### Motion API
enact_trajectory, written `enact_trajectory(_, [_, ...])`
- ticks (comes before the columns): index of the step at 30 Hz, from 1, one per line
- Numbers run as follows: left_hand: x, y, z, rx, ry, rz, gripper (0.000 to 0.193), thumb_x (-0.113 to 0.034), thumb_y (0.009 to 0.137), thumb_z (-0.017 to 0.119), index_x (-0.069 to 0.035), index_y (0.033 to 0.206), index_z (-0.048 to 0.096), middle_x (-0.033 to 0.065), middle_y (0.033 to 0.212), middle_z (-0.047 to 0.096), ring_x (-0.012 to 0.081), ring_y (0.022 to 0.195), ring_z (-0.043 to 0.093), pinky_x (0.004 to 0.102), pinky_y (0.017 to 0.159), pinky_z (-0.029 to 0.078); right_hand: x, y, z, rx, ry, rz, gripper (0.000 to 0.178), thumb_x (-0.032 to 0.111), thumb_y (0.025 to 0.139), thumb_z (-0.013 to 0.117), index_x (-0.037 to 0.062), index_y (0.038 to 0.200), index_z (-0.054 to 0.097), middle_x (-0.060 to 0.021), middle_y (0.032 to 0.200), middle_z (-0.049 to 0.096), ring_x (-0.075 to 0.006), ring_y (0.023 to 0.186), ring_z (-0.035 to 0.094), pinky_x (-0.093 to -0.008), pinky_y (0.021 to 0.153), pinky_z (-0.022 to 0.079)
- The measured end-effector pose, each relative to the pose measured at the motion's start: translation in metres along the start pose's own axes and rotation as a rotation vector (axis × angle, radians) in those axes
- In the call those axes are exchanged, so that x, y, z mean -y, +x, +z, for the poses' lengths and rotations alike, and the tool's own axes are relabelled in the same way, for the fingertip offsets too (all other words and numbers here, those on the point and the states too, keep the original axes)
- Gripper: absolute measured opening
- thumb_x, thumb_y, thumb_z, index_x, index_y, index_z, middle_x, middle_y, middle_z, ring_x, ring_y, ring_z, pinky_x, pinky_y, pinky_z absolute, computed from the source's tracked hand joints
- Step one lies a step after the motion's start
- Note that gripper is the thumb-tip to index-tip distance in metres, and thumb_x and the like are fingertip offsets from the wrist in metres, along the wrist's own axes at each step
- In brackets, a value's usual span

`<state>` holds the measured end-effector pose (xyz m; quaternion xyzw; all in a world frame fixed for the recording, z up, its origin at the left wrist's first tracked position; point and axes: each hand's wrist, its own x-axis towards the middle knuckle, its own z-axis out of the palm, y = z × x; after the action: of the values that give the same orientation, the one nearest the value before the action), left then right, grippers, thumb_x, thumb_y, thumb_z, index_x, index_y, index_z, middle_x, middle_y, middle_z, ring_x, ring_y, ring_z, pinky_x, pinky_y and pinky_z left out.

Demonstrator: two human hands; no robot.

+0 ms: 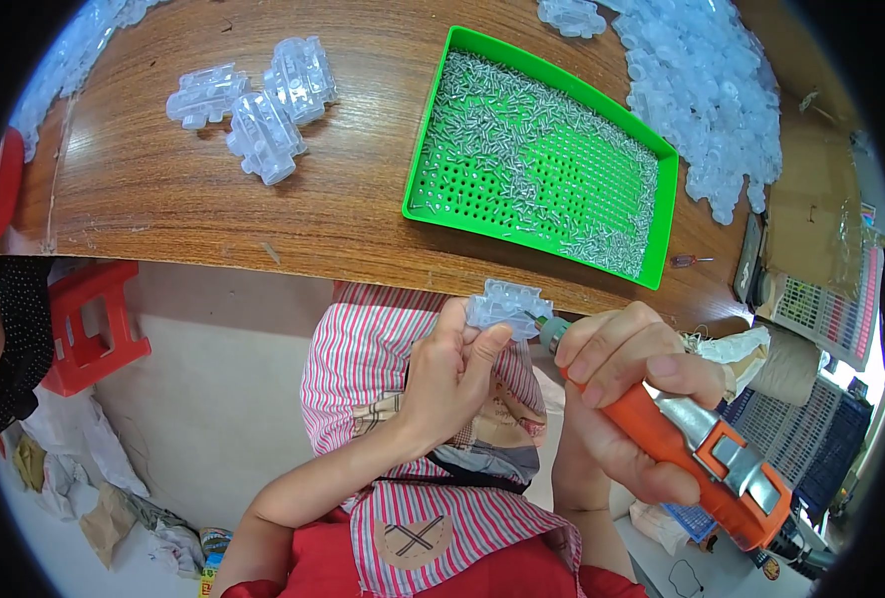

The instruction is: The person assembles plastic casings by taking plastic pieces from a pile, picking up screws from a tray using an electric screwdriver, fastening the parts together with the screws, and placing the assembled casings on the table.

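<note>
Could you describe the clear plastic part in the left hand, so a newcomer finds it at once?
Start at the brown table and its green tray. At the table's near edge, the left hand holds the clear plastic part. Unlike similar parts lying on the table, it has the tip of the orange tool at its right.

A red top [318,560] was worn under a pink-and-white striped apron [507,538], on which a tan patch [403,555] was crossed by dark lines [416,539].

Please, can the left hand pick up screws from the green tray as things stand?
Probably not: the left hand is busy holding the clear plastic part, although nothing covers the screws in the open green tray.
</note>
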<state>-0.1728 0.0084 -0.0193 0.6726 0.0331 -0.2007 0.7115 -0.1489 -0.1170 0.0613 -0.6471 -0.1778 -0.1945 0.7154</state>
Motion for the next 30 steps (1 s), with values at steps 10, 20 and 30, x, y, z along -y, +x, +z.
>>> enact_trajectory(10, [-0.003, -0.001, 0.002, 0.022, 0.016, -0.051, 0.017, -0.013, 0.091, 0.058, -0.001, 0.093, 0.047, 0.0078, 0.064, 0.064, 0.0093, 0.059, 0.062, 0.0248, 0.046, 0.044, -0.001, -0.006, 0.013, 0.011, -0.271, -0.067, 0.068, 0.065, 0.08, 0.054, 0.0046, 0.109, 0.047, -0.0067, 0.066, 0.054, -0.0205, 0.059, 0.053, -0.0325, 0.052, 0.049])
enact_trajectory(20, [0.004, -0.004, -0.004, 0.051, -0.006, -0.064, 0.024, -0.013, 0.089, 0.059, 0.004, 0.098, 0.045, 0.0123, 0.056, 0.058, 0.0215, 0.046, 0.061, 0.0316, 0.04, 0.042, -0.023, -0.002, 0.014, 0.051, -0.231, -0.306, 0.069, 0.06, 0.084, 0.053, -0.0052, 0.105, 0.048, -0.009, 0.062, 0.054, -0.0229, 0.053, 0.056, -0.0341, 0.049, 0.05])
enact_trajectory(30, [0.0, -0.003, -0.005, 0.058, 0.03, -0.06, 0.025, -0.016, 0.089, 0.06, 0.002, 0.101, 0.047, 0.0109, 0.058, 0.059, 0.0215, 0.047, 0.06, 0.033, 0.042, 0.044, -0.007, 0.0, 0.02, -0.01, -0.2, -0.049, 0.067, 0.06, 0.082, 0.057, -0.0014, 0.108, 0.048, -0.0091, 0.066, 0.055, -0.0233, 0.058, 0.054, -0.0347, 0.052, 0.05])
